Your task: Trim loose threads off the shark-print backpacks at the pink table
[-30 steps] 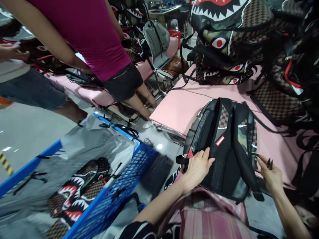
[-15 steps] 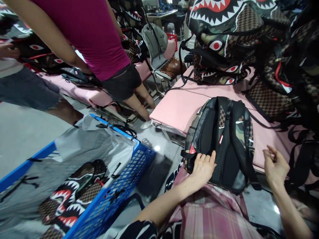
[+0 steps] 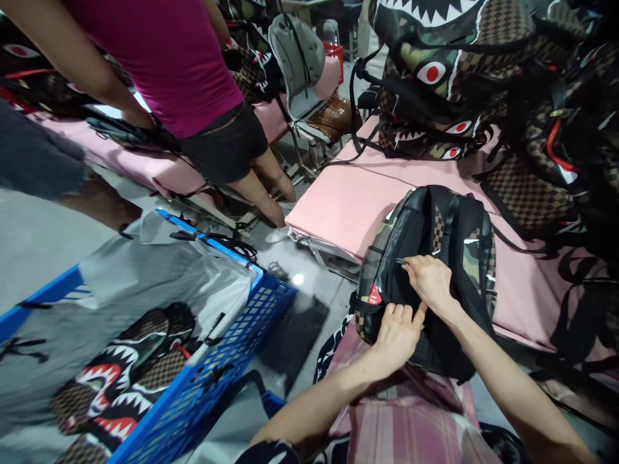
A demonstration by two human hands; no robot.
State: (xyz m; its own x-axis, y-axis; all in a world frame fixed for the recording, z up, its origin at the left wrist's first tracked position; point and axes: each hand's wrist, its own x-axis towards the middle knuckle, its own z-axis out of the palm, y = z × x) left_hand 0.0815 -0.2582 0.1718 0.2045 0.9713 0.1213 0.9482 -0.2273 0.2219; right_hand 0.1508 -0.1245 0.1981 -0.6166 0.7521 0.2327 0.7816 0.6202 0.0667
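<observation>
A black backpack [image 3: 464,219] with camouflage and brown checks lies back panel up, partly on the pink table and partly over my lap. My left hand [image 3: 399,332] grips its lower left part, fingers curled on the black padding near a small red tag [image 3: 374,294]. Just above it, my right hand [image 3: 429,280] is closed over the back panel. From its fingertips sticks a small pointed metal tool [image 3: 401,261], its tip close to the bag's side seam. The rest of that tool is hidden in the hand.
Shark-mouth backpacks [image 3: 430,71] are piled at the back of the pink table [image 3: 338,200]. On the left stands a blue crate [image 3: 271,296] lined with plastic, holding shark-print pieces [image 3: 113,367]. A person in a magenta top [image 3: 169,58] stands beyond, near a grey chair [image 3: 297,58].
My right hand has come from the right side onto the back panel, beside my left hand. The left hand stays on the backpack. The view has shifted slightly.
</observation>
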